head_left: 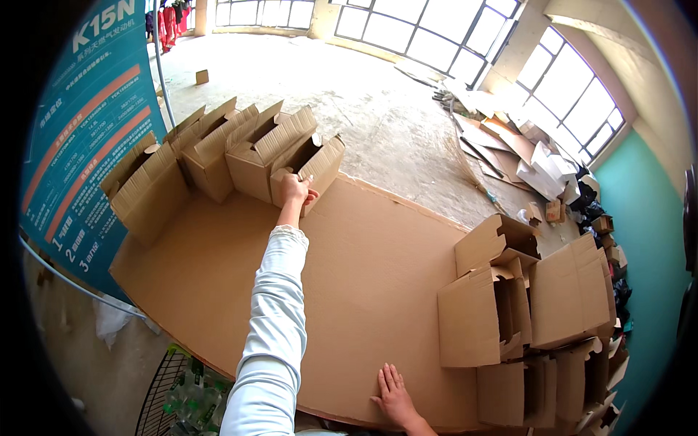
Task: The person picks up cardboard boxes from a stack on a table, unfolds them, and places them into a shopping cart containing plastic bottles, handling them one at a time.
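My left arm, in a pale blue sleeve, stretches to the far side of a cardboard-covered table (pixel 363 276). At the end of it my left hand (pixel 297 190) is closed on the near edge of an open cardboard box (pixel 325 168), the rightmost in a row. Its fingers curl against the box, partly hidden. To the left of it stand more upright boxes with raised flaps, among them one box (pixel 273 145) right beside it and a large one (pixel 149 192) at the far left. My right hand (pixel 396 400) lies flat and open on the table near the front edge, holding nothing.
Several open boxes (pixel 471 316) lie on their sides, stacked at the table's right end. A blue banner (pixel 87 145) stands at the left. Below the front left edge is a wire basket (pixel 163 385) with plastic bottles. A broom (pixel 469 171) and flattened cardboard lie on the floor beyond.
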`<state>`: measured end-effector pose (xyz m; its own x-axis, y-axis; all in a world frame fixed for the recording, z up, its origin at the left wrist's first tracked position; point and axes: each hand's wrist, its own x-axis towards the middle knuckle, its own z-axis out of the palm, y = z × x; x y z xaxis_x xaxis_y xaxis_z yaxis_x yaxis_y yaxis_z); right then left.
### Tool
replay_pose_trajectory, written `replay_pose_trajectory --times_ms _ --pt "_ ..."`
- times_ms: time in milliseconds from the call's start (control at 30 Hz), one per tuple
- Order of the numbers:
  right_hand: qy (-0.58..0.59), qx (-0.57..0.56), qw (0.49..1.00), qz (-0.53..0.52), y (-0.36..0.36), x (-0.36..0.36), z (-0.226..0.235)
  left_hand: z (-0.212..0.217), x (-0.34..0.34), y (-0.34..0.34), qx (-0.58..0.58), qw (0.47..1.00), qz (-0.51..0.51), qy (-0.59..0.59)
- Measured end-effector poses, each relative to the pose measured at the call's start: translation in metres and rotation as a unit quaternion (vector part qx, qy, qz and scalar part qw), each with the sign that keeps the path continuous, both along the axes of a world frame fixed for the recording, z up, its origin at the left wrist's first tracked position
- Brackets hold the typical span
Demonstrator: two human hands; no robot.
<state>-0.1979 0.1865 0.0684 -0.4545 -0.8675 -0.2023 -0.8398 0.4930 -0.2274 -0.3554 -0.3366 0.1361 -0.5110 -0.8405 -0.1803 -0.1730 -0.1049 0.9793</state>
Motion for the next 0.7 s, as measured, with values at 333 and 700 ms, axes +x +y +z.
replay_pose_trajectory --times_ms 333,700 --pt "0.009 -0.005 1.0 -0.004 -0.003 0.0 0.005 0.006 0.093 0.071 -0.241 0.96 -0.127 -0.062" --pt "-0.245 -0.227 0.942 -0.036 -0.033 -0.05 0.041 0.052 0.33 0.265 -0.117 0.968 -0.216 -0.059"
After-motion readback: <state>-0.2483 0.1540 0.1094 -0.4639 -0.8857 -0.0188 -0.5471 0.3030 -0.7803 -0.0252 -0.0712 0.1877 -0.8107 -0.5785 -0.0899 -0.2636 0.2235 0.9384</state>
